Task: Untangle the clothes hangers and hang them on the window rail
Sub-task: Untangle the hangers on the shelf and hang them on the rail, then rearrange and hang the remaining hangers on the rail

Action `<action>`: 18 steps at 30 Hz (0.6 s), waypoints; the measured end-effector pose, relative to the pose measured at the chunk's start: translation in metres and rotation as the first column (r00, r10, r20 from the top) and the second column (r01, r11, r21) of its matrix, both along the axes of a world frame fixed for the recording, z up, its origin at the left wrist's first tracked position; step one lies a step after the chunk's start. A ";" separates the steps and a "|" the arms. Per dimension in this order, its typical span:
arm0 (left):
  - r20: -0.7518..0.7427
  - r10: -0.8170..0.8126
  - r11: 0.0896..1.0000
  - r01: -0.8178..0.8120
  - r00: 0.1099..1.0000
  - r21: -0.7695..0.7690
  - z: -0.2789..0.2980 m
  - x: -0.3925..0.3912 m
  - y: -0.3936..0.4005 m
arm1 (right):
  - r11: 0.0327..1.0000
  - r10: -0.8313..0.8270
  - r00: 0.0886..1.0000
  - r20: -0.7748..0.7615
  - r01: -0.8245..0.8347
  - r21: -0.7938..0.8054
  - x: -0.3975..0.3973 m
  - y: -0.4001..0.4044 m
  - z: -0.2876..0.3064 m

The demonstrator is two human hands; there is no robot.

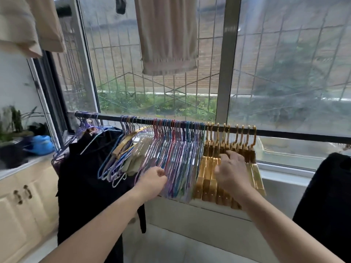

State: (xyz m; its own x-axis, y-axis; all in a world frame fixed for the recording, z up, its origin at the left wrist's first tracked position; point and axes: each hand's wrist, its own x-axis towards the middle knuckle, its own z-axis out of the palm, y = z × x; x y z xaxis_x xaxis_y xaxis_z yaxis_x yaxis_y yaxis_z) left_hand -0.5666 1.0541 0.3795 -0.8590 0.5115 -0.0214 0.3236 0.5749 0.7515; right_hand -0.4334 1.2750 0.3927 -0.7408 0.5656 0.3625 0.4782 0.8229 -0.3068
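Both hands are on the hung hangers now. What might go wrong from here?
The left hand grips the tightly packed coloured wire hangers; pulling one may drag its neighbours off the rail. The right hand presses on the gold hangers, which could swing or unhook. Further left, one gold hanger lies tilted among a wire tangle and may snag.

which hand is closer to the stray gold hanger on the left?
Left. The left hand is just right of and below the stray gold hanger; the right hand is far to its right, on the gold hangers.
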 end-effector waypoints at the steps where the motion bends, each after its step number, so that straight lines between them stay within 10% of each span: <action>1: -0.097 -0.015 0.998 0.010 0.995 -0.058 -0.002 -0.019 -0.005 | 0.999 0.040 0.999 0.004 -0.040 0.003 -0.015 -0.011 0.002; 11: -0.299 -0.259 0.941 0.170 0.918 -0.292 0.021 -0.169 0.015 | 0.991 -0.099 0.960 0.262 0.118 -0.057 -0.193 -0.082 0.000; 18: -0.176 -0.271 0.960 0.279 0.946 0.024 0.032 -0.218 0.042 | 0.949 -0.314 0.902 0.298 0.312 0.054 -0.209 -0.065 -0.022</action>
State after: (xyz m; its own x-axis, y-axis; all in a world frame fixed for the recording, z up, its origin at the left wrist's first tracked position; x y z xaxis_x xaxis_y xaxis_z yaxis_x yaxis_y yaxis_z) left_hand -0.7849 1.0964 0.4116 -0.6736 0.7253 0.1420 0.5886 0.4103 0.6965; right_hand -0.6424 1.2102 0.3705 -0.6000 0.7848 0.1555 0.7798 0.6171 -0.1056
